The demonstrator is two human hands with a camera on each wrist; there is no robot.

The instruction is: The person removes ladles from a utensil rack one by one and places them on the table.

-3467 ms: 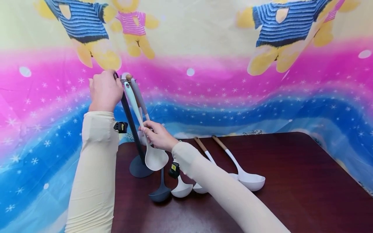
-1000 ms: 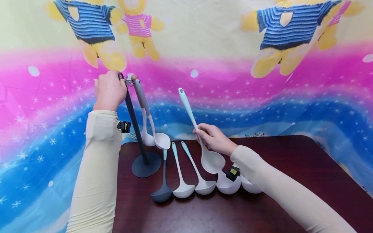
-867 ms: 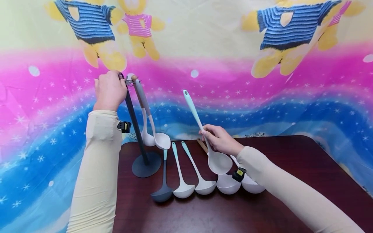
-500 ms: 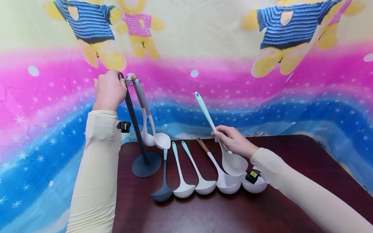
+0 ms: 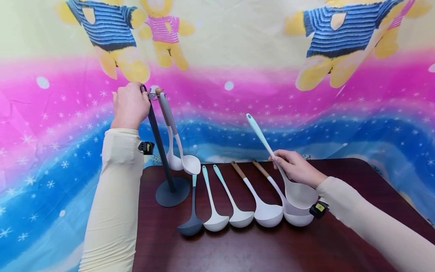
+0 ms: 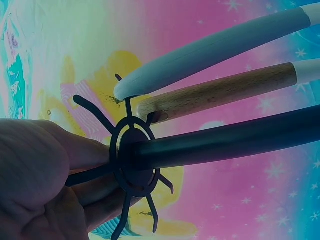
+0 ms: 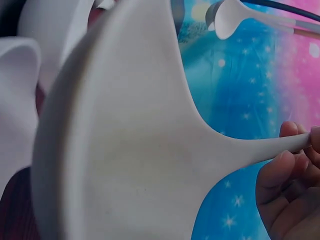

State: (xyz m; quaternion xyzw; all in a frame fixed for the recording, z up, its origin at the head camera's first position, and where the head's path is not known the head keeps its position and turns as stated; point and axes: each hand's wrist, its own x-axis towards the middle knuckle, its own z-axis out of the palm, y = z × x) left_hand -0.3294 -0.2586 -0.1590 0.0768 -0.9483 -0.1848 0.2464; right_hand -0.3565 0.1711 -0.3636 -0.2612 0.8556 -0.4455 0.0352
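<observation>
My right hand (image 5: 297,166) pinches the thin neck of a pale ladle (image 5: 300,194) with a mint handle, held tilted above the table. In the head view its bowl overlaps the rightmost wood-handled ladle (image 5: 299,220). The right wrist view shows the held bowl close up, thumb and fingers (image 7: 280,175) round the neck. My left hand (image 5: 130,104) grips the top of a dark utensil stand (image 5: 159,139), at its ring of hooks (image 6: 116,165). From the hooks hang a grey-handled ladle (image 5: 191,164) and a wood-handled one (image 6: 220,92).
On the dark red table (image 5: 367,211) lies a row: a dark grey ladle (image 5: 191,227), two mint-handled white ones (image 5: 216,224) and a wood-handled white ladle (image 5: 268,217) beside the rightmost. The stand's round base (image 5: 172,196) sits left. A patterned cloth backdrop (image 5: 340,124) rises behind.
The mint-handled ladle came off the stand in my right hand and travelled right, past the row to its right end. My left hand has stayed at the stand's top.
</observation>
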